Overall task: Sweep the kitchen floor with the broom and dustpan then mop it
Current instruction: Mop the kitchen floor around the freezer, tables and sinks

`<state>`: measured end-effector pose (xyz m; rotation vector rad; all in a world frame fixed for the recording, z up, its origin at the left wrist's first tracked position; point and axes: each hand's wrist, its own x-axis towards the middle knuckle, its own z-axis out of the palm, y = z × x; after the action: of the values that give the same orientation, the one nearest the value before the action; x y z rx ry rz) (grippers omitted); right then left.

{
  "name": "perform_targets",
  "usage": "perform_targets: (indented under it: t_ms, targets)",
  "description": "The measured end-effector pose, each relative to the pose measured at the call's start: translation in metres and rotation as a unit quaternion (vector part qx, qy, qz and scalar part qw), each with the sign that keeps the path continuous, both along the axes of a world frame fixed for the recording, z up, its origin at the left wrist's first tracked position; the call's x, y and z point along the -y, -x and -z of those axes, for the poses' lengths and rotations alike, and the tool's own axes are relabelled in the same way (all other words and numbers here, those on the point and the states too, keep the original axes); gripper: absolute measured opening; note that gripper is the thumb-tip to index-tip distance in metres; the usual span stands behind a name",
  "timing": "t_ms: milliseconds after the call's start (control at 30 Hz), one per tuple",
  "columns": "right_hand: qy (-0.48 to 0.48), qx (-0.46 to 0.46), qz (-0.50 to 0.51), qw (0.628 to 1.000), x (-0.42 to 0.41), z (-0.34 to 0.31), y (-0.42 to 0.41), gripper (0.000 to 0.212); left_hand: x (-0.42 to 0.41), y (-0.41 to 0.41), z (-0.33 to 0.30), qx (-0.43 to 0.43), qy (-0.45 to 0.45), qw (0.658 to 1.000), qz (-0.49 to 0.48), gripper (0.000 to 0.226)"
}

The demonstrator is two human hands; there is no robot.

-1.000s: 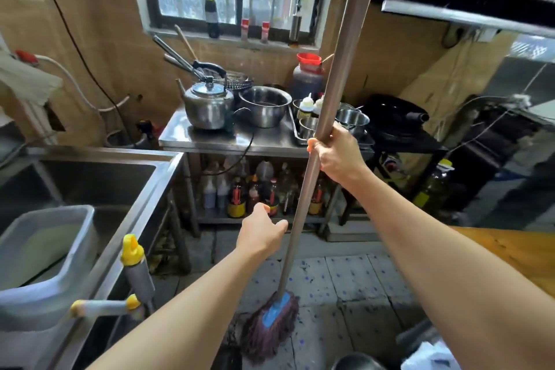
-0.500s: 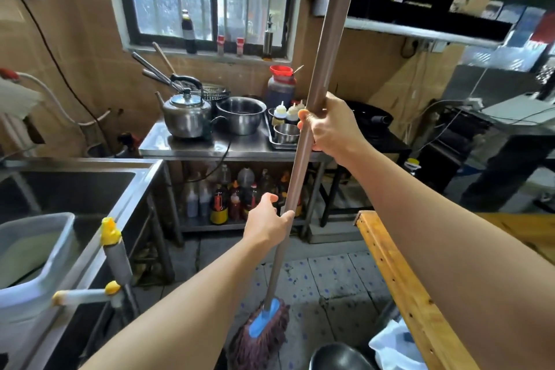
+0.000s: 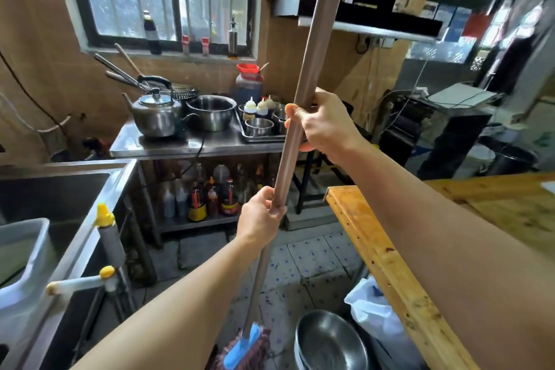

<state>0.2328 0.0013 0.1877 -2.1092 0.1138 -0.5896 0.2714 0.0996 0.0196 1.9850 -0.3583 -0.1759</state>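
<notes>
Both of our hands grip one mop handle (image 3: 303, 81), a long brown pole rising steeply out of the top of view. Our right hand (image 3: 326, 123) wraps its fingers around the pole higher up; our left hand (image 3: 260, 218) curls around it lower down. At the bottom edge, the reddish stringy mop head (image 3: 246, 350) with its blue clamp rests on the speckled tiled floor (image 3: 312, 267). Just beside it to the right sits a steel bowl (image 3: 329, 342). A wooden desk (image 3: 387, 264) runs along the right, and a steel sink (image 3: 69, 189) stands at the left.
</notes>
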Motion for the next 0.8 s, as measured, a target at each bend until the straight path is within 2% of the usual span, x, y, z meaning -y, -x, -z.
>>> perform_targets:
  t_ms: [167, 300, 667, 800]
  targets:
    - [-0.029, -0.009, 0.039, 0.999, -0.030, 0.013, 0.060, 0.021, -0.030, 0.052, 0.011, 0.006, -0.011, 0.999, 0.048, 0.007]
    - [-0.046, -0.027, 0.064, 0.997, -0.050, 0.026, 0.108, 0.009, -0.053, 0.097, 0.026, -0.001, -0.025, 0.996, 0.084, 0.011]
    - [-0.037, -0.041, 0.111, 0.992, -0.062, 0.050, 0.232, 0.014, -0.079, 0.214, 0.045, 0.027, -0.087, 0.986, 0.139, 0.020]
    - [-0.029, -0.032, 0.115, 0.992, -0.058, 0.055, 0.284, 0.016, -0.080, 0.265, 0.044, 0.047, -0.108, 0.981, 0.151, 0.016]
